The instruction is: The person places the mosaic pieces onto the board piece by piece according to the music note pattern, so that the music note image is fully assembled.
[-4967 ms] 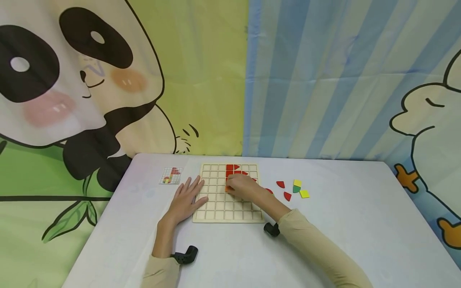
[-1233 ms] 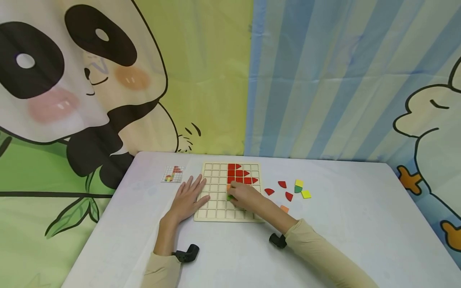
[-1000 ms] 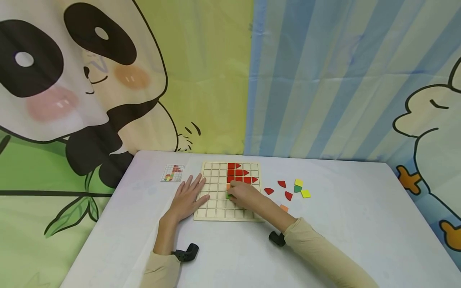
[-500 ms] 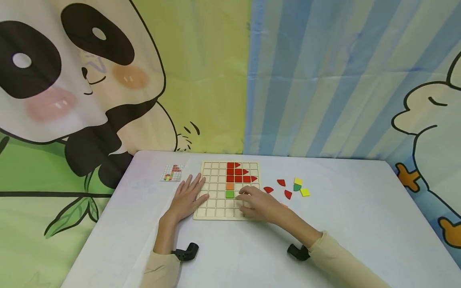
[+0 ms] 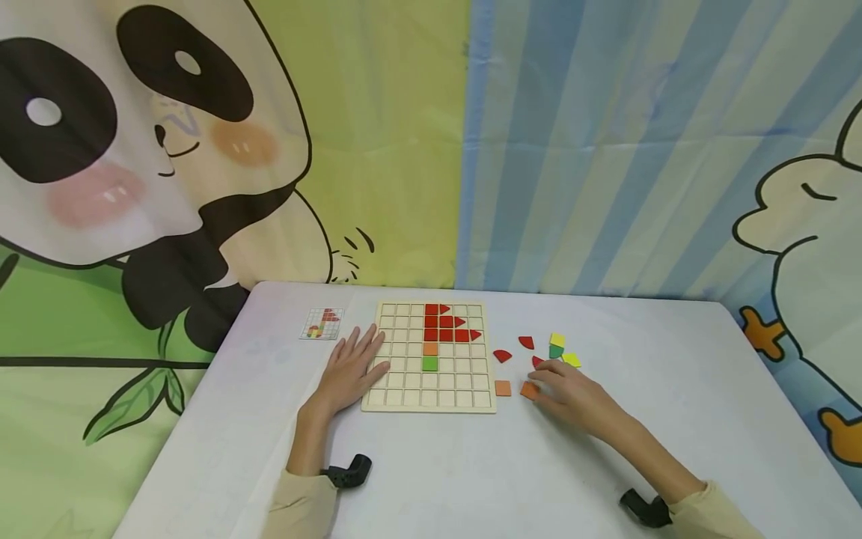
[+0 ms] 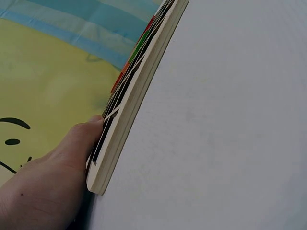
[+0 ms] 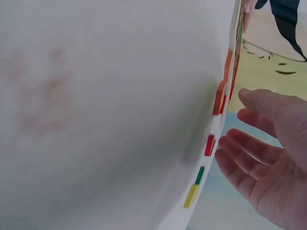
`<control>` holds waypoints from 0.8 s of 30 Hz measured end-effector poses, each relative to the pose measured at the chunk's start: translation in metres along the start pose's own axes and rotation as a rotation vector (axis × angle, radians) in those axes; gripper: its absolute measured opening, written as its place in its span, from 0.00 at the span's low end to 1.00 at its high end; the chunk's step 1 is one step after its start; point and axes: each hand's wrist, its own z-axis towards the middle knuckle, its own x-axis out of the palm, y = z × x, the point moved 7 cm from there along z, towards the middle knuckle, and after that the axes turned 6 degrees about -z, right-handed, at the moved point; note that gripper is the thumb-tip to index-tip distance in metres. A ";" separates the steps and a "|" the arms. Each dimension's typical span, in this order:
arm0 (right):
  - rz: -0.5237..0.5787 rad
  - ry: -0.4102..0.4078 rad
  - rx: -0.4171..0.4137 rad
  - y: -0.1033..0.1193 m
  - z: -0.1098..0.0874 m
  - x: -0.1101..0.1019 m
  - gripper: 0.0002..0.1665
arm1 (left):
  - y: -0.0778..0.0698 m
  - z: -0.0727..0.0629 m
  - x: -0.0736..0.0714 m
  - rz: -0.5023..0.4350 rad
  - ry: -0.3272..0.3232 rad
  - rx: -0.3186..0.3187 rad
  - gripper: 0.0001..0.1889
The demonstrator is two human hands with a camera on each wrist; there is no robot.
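Note:
A wooden grid board [image 5: 397, 397] lies on the table. Its upper cells hold several red squares and triangles, with an orange square [image 5: 430, 349] and a green square [image 5: 429, 364] below them in one column. My left hand [image 5: 346, 378] rests on the board's left edge, fingers spread; in the left wrist view its thumb [image 6: 86, 136] lies along the rim. My right hand [image 5: 575, 395] is over the loose pieces, fingertips by an orange square [image 5: 528, 390]. In the right wrist view this hand [image 7: 268, 148] has loosely bent fingers with nothing between them.
Another orange square [image 5: 503, 388] lies beside the board's right edge. Farther right are red quarter-round pieces [image 5: 502, 356], yellow squares [image 5: 557, 339] and a dark green piece [image 5: 555, 351]. A printed pattern card [image 5: 322, 324] lies left of the board.
My right hand let go of the green square in the grid, below the orange one, and moved right to the loose pieces. My left hand stayed on the board's edge.

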 end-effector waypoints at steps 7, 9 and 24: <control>0.032 0.025 0.022 -0.006 -0.007 0.007 0.19 | -0.001 0.000 0.000 -0.001 0.000 0.004 0.37; 0.044 0.032 -0.001 -0.002 -0.006 0.008 0.18 | -0.001 0.000 0.000 -0.003 -0.002 0.005 0.36; 0.004 0.051 0.005 0.011 0.008 0.012 0.09 | -0.002 0.000 0.000 -0.004 -0.006 0.011 0.36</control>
